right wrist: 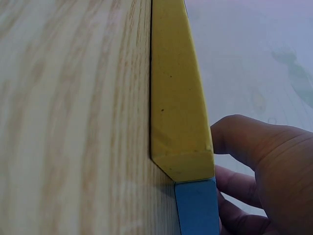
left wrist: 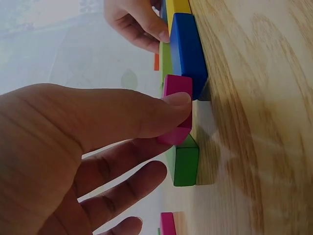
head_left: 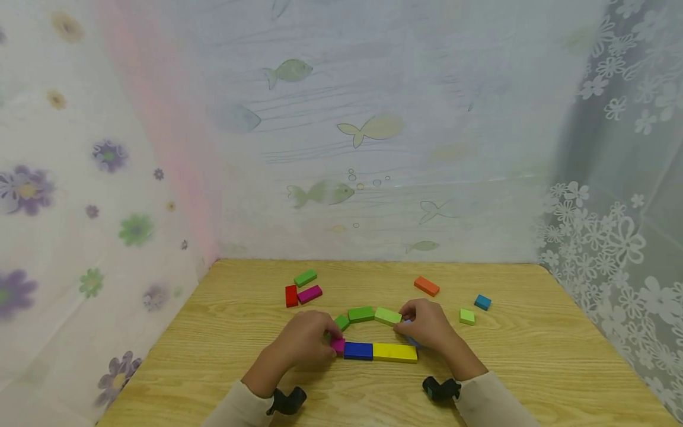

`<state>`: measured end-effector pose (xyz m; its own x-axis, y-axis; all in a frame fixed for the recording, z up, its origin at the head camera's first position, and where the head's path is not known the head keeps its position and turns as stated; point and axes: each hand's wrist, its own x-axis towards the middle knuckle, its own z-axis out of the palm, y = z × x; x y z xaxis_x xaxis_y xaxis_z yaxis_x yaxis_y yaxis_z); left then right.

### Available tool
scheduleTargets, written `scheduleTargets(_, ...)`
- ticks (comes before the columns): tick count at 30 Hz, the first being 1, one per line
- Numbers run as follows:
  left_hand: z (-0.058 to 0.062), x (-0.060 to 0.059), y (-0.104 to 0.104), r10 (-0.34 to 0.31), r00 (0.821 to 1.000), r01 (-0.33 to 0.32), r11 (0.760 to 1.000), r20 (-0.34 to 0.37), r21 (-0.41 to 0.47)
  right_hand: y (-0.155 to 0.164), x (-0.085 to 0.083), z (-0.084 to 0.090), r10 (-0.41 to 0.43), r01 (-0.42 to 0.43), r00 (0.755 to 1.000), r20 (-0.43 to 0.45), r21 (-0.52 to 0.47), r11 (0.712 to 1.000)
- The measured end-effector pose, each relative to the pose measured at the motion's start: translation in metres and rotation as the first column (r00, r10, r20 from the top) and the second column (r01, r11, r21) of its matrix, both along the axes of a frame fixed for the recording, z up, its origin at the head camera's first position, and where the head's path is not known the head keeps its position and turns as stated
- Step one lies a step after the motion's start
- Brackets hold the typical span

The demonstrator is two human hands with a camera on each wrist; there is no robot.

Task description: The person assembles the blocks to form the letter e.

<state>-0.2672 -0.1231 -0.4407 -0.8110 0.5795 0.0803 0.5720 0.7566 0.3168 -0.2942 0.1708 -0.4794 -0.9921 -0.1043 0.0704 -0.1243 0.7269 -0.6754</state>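
My left hand (head_left: pixel 306 339) pinches a magenta block (left wrist: pixel 172 84) between thumb and fingers, beside the left end of a dark blue block (head_left: pixel 358 351). A yellow block (head_left: pixel 394 353) continues that front row to the right. Behind it curves an arc of a small green block (head_left: pixel 341 322), a longer green block (head_left: pixel 361 314) and a lime block (head_left: pixel 388 316). My right hand (head_left: pixel 427 326) grips a light blue block (right wrist: pixel 197 208), mostly covered by the hand in the head view. That block meets the yellow block's right end, and the fingertips are right at the lime block.
Back left on the wooden table (head_left: pixel 240 332) lie a red block (head_left: pixel 291 296), a magenta block (head_left: pixel 310 294) and a green block (head_left: pixel 306 277). Toward the right are an orange block (head_left: pixel 427 286), a small lime block (head_left: pixel 466 316) and a small blue block (head_left: pixel 482 302). Patterned curtains surround the table.
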Motion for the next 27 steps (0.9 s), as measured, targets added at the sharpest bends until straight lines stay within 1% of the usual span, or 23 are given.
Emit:
scheduleTargets(5, -0.0008, 0.0007, 0.0004, -0.007, 1.000, 0.007, 1.000, -0.022, -0.020, -0.0005, 0.0009, 0.0011, 0.002, -0.002, 1.000, -0.007, -0.004, 1.000)
scheduleTargets(12, -0.0040, -0.0003, -0.0002, -0.001, 0.999, 0.000, 1.000, -0.034, -0.023, -0.0014, 0.0007, 0.0015, 0.004, -0.004, 1.000, -0.010, -0.003, 1.000)
scheduleTargets(27, -0.0068, -0.0026, -0.0013, -0.009, 1.000, 0.009, 1.000, 0.009, -0.011, -0.0021, 0.0013, 0.0017, 0.013, -0.013, 1.000, -0.008, 0.008, 1.000)
